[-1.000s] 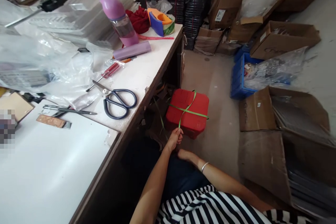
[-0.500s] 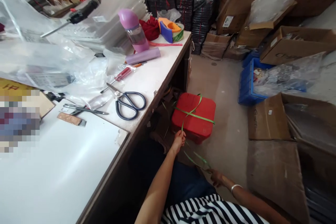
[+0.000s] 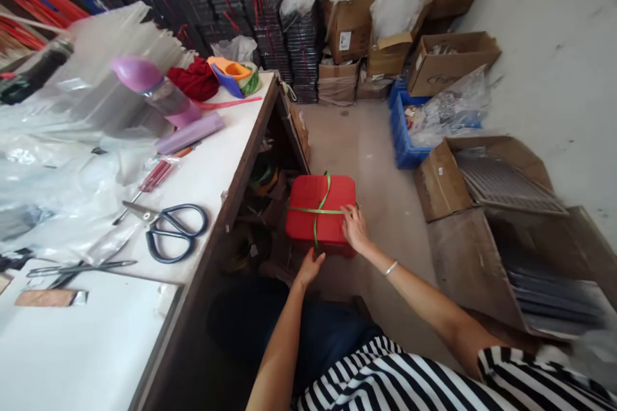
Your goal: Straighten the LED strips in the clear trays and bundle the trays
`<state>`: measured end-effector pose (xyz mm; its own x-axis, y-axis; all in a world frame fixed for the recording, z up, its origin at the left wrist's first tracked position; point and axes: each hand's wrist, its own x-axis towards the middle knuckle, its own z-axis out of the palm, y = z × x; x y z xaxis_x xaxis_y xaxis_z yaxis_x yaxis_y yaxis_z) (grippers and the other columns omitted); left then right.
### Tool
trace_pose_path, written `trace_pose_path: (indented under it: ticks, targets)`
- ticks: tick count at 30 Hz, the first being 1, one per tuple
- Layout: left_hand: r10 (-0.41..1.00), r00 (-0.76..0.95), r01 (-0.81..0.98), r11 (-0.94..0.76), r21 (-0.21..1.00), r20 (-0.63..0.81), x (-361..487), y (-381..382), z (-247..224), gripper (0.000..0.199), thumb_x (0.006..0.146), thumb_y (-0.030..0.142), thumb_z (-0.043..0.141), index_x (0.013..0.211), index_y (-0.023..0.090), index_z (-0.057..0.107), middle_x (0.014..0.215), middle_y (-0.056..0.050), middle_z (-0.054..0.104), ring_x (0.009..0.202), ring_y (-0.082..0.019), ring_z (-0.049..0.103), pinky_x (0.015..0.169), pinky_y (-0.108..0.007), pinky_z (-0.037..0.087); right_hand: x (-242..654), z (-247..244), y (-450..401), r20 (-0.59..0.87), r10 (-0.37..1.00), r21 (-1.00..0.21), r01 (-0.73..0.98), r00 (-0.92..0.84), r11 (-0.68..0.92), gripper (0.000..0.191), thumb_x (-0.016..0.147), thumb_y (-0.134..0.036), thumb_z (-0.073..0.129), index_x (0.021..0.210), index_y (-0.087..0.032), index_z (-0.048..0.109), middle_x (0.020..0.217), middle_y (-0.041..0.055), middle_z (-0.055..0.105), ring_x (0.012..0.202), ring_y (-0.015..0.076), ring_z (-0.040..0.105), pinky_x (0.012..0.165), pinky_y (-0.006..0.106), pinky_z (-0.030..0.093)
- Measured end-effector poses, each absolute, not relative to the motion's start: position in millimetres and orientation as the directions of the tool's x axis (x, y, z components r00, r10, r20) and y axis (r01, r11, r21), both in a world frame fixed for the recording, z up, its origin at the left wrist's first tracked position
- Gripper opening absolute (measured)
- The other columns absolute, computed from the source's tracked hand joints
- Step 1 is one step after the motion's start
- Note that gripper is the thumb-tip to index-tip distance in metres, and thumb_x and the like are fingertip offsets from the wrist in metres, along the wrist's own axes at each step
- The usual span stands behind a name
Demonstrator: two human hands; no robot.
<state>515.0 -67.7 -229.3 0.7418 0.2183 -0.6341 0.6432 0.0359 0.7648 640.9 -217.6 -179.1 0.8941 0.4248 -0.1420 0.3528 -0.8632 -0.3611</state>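
Note:
On the floor stands a red plastic box-like block (image 3: 322, 192) with rounded corners. A green strap (image 3: 303, 210) crosses over its top in two directions. My left hand (image 3: 309, 268) is at the near edge of the red block, thumb apart from the fingers, where the strap runs down over the side. My right hand (image 3: 355, 228) rests on its right edge with the fingers stretched out, the fingertips at the strap. The strap's loose ends are hidden.
To the left, a white worktable (image 3: 236, 141) carries black-handled scissors (image 3: 176, 231), a red screwdriver (image 3: 157, 174), a purple bottle (image 3: 168, 99) and plastic sheets. A blue crate (image 3: 402, 135) and cardboard boxes (image 3: 438, 183) line the right. Black stacks (image 3: 301, 51) stand behind.
My right hand has moved from the loose strap up to the block's right edge. My left hand has loosened from its pinch on the strap. The view has swung right.

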Motion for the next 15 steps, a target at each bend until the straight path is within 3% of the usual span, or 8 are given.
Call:
trace_pose_path:
  ticks: [4,7,12,15]
  targets:
    - [0.218,0.760,0.635,-0.053,0.771,-0.612,505,-69,-224,0.039,0.087,0.031,0.058,0.123,0.017,0.053,0.132,-0.011,0.050,0.120,-0.026,0.049,0.100,-0.051,0.040,660,-179,-205,-0.172,0.392,-0.278,0.337,0.904,-0.900,0.026,0.091,-0.022,0.048,0.114,-0.014,0.057,0.119,0.0116,0.052,0.114,0.0258,0.044,0.095,0.045,0.036]
    - [0.223,0.778,0.619,-0.106,0.778,-0.588,495,-69,-215,0.038,0.086,0.031,0.060,0.120,0.016,0.055,0.130,-0.011,0.053,0.120,-0.025,0.050,0.102,-0.052,0.038,663,-181,-201,-0.198,0.433,-0.250,0.382,0.879,-0.890,0.023,0.091,-0.033,0.053,0.104,-0.015,0.059,0.110,0.0061,0.057,0.109,0.0223,0.050,0.095,0.045,0.037]
    - [0.289,0.808,0.572,-0.175,0.801,-0.514,475,-62,-193,0.034,0.085,0.033,0.060,0.115,0.016,0.059,0.128,-0.011,0.056,0.123,-0.025,0.048,0.108,-0.051,0.029,672,-176,-214,-0.234,0.438,-0.213,0.394,0.868,-0.894,0.020,0.090,-0.031,0.052,0.099,-0.015,0.062,0.099,0.0058,0.061,0.098,0.0204,0.056,0.089,0.042,0.041]
    - [0.394,0.802,0.544,-0.174,0.821,-0.449,447,-55,-173,0.035,0.088,0.033,0.053,0.118,0.016,0.058,0.130,-0.012,0.055,0.125,-0.024,0.046,0.109,-0.044,0.028,673,-162,-232,-0.180,0.441,-0.196,0.408,0.879,-0.892,0.029,0.087,-0.023,0.048,0.112,-0.013,0.060,0.110,0.0144,0.058,0.101,0.0254,0.055,0.084,0.041,0.043]
